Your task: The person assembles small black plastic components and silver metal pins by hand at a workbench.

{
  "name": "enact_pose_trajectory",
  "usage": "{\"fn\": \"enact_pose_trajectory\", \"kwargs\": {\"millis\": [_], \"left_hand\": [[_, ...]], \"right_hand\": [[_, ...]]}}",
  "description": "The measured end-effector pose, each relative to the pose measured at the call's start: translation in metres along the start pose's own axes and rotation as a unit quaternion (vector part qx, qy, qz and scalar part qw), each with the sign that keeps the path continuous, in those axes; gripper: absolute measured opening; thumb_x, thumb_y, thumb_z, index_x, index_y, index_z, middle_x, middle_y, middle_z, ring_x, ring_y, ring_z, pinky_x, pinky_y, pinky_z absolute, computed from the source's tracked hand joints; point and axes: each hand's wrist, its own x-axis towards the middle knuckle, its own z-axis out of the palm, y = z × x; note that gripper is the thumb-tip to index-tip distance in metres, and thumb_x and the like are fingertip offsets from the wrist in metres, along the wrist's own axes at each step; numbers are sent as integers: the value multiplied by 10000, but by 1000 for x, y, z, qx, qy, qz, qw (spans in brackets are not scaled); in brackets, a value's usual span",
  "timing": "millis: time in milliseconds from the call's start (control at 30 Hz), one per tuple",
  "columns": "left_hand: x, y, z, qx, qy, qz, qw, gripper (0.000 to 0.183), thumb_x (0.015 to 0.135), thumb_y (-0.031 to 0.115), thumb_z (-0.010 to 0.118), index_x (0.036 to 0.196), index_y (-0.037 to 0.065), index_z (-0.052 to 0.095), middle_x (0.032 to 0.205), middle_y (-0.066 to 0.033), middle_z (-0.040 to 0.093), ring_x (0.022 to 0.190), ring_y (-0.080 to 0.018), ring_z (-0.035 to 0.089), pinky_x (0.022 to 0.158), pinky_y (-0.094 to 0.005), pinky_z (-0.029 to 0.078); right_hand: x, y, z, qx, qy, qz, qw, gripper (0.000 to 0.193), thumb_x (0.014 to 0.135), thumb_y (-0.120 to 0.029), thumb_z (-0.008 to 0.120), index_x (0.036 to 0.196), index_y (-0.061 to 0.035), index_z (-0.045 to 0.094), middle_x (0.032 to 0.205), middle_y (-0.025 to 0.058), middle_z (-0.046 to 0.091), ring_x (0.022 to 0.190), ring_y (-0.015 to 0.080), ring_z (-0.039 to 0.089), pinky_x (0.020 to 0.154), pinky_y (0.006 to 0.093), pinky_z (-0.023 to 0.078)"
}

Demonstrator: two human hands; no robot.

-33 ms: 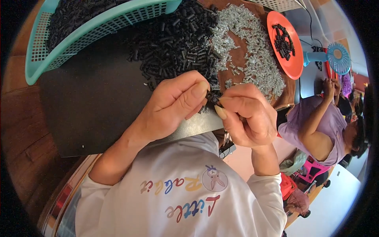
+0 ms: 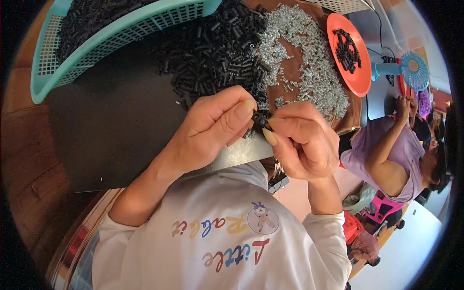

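Note:
Above the table's front edge, my left hand (image 2: 212, 128) is closed, thumb and fingers pinching a small black plastic tube (image 2: 256, 116), mostly covered by the fingertips. Close by on its right, my right hand (image 2: 307, 140) is closed in a pinch. What sits between its fingertips is too small and dark to make out. Just beyond both hands lies a large heap of short black plastic tubes (image 2: 212, 58). Right beside that heap, many small silver coil springs (image 2: 314, 72) spread over a brown cloth (image 2: 289, 67).
A teal mesh basket (image 2: 130, 38) full of black parts stands at the far left on the dark table (image 2: 111, 121). Far right are an orange-red plate (image 2: 356, 79) holding black pieces and a small blue fan (image 2: 414, 71). Another person in purple (image 2: 386, 145) sits to the right.

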Motion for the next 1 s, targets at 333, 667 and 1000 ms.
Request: {"fn": "enact_pose_trajectory", "kwargs": {"millis": [333,667,1000], "left_hand": [[1,0,1,31,-3,10,999,335,1024,320,444,963,7,547,733,-3,471,566,-62,422,488,-213,322],[1,0,4,120,22,24,992,343,1025,325,442,926,16,554,713,6,476,569,-59,426,489,-208,320],[1,9,6,-75,-13,-88,993,267,1030,255,451,914,29,534,653,25,449,577,-31,381,511,-198,309]], "right_hand": [[-4,-2,2,-3,13,25,1000,180,745,37,717,881,31,599,822,155,638,592,174,560,486,259,435],[-6,-6,8,-23,30,25,999,177,721,84,683,869,35,599,803,158,637,588,182,571,490,272,451],[-5,-5,12,-14,54,-12,998,189,726,114,665,885,49,588,805,184,635,638,213,603,524,294,486]]}}
